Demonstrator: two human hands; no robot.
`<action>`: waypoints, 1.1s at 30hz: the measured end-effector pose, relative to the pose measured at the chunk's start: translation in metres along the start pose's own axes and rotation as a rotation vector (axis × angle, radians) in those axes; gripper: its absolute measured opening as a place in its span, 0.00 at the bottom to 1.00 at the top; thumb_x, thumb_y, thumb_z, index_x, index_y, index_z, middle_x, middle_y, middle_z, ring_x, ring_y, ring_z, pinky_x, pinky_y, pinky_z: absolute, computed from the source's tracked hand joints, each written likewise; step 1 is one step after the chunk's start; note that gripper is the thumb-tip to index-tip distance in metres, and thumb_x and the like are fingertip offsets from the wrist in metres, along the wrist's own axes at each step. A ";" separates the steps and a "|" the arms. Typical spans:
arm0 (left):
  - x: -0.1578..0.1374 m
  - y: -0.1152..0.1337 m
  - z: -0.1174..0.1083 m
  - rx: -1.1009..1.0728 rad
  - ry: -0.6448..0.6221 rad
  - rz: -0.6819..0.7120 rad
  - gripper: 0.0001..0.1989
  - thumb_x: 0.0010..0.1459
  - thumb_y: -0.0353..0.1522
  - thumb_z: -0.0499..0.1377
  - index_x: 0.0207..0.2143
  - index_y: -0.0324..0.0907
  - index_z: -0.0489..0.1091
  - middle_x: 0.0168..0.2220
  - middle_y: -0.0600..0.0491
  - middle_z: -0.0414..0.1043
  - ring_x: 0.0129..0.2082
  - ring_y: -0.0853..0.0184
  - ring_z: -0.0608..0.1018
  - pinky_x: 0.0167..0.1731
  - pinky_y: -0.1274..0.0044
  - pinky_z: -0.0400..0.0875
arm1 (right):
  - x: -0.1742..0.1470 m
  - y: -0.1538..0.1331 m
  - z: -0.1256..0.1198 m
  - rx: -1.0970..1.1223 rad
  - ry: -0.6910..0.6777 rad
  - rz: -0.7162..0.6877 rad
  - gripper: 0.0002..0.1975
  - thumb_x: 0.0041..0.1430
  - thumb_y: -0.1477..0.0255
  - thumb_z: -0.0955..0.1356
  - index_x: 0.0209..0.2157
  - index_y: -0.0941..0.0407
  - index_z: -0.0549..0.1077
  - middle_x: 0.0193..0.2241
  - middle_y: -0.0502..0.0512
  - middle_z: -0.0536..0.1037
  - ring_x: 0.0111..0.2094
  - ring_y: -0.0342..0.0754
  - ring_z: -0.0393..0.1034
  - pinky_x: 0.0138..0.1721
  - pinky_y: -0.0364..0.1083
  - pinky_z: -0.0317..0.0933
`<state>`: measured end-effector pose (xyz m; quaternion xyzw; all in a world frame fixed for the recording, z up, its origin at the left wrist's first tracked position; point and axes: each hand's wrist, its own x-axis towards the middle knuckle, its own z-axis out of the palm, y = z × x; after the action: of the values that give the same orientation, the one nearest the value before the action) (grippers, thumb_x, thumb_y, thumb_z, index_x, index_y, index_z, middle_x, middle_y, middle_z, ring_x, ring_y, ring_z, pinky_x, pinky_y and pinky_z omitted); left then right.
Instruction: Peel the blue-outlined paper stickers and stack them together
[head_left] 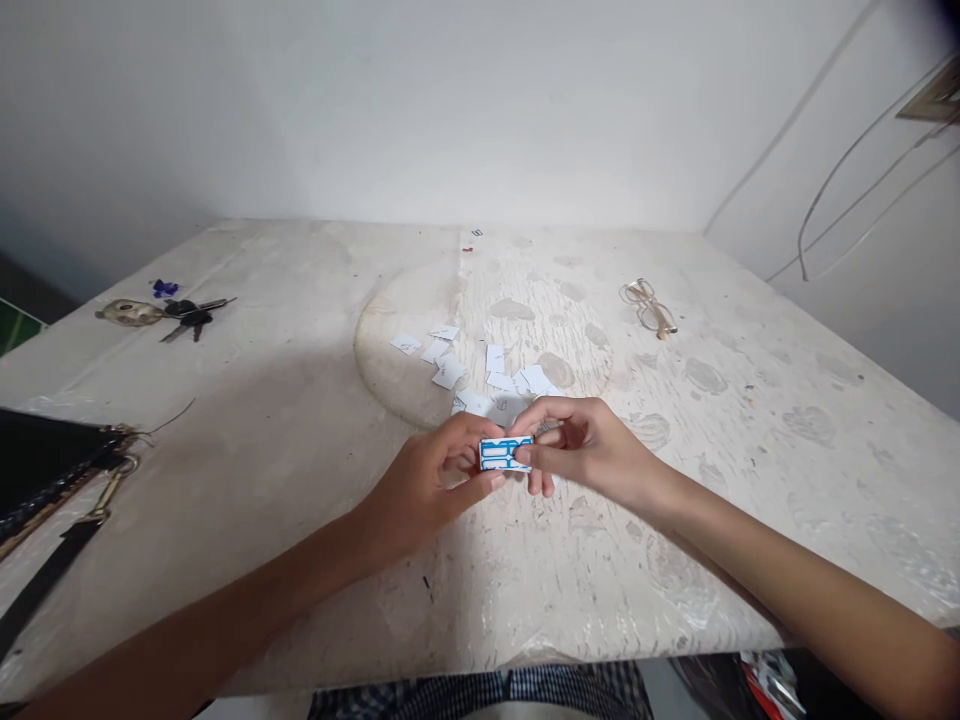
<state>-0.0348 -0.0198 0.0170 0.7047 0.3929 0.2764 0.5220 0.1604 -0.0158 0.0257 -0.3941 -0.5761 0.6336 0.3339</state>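
Between my two hands is a small white-and-blue patterned box (495, 453), held just above the table near the front middle. My left hand (439, 470) pinches its left end, thumb below and fingers above. Closed on the right end, my right hand (574, 445) has its thumb across the front face. What is inside the box cannot be seen. Right behind the hands, several small white paper slips (448, 371) with faint writing lie scattered, some overlapping; the nearest are partly hidden by my fingers.
Keys (191, 315) with a fob lie at the left, beside a small blue item (164, 288). Folded eyeglasses (649, 308) rest at the right. A black bag (52, 475) with a strap sits at the left edge. The table (300, 600) has a clear plastic cover and meets a wall.
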 end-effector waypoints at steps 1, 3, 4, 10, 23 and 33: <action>0.001 0.000 0.000 -0.091 -0.030 -0.037 0.14 0.54 0.35 0.58 0.43 0.44 0.63 0.36 0.54 0.74 0.37 0.68 0.75 0.38 0.77 0.69 | 0.000 0.001 0.000 -0.008 -0.004 -0.004 0.06 0.52 0.72 0.69 0.33 0.59 0.70 0.17 0.48 0.72 0.18 0.42 0.68 0.22 0.44 0.65; 0.003 0.001 -0.001 -0.230 -0.068 -0.101 0.15 0.55 0.36 0.58 0.44 0.42 0.63 0.34 0.53 0.74 0.35 0.67 0.76 0.36 0.76 0.71 | -0.001 0.002 0.001 -0.032 -0.025 -0.015 0.06 0.53 0.72 0.68 0.33 0.59 0.70 0.17 0.48 0.72 0.18 0.42 0.68 0.22 0.44 0.66; 0.004 0.001 -0.002 -0.270 -0.075 -0.123 0.14 0.55 0.36 0.57 0.44 0.40 0.64 0.33 0.52 0.74 0.33 0.67 0.76 0.34 0.76 0.72 | -0.001 0.003 0.000 -0.054 -0.032 -0.027 0.06 0.53 0.72 0.68 0.34 0.58 0.69 0.18 0.48 0.72 0.19 0.42 0.68 0.22 0.44 0.65; 0.006 -0.002 -0.003 -0.293 -0.021 -0.238 0.15 0.56 0.36 0.55 0.43 0.37 0.66 0.33 0.49 0.76 0.34 0.66 0.78 0.36 0.74 0.73 | 0.009 0.007 -0.023 -0.787 0.357 -0.341 0.10 0.58 0.71 0.62 0.41 0.57 0.71 0.32 0.55 0.73 0.32 0.47 0.69 0.32 0.48 0.65; 0.008 -0.005 -0.002 -0.110 0.044 -0.268 0.08 0.56 0.34 0.52 0.36 0.39 0.62 0.24 0.56 0.72 0.22 0.72 0.72 0.26 0.78 0.68 | 0.026 0.025 -0.049 -1.148 0.254 -0.410 0.17 0.60 0.75 0.59 0.51 0.57 0.63 0.42 0.60 0.71 0.44 0.52 0.65 0.41 0.51 0.65; 0.000 -0.003 -0.001 0.408 0.038 -0.095 0.06 0.60 0.36 0.48 0.32 0.43 0.60 0.20 0.61 0.61 0.20 0.73 0.63 0.21 0.79 0.56 | 0.028 0.029 -0.048 -1.307 0.285 -0.448 0.14 0.60 0.75 0.59 0.45 0.61 0.68 0.44 0.64 0.69 0.45 0.54 0.62 0.45 0.52 0.62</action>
<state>-0.0359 -0.0189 0.0140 0.7712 0.4834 0.1794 0.3735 0.1905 0.0273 -0.0080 -0.4649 -0.8566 0.0161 0.2232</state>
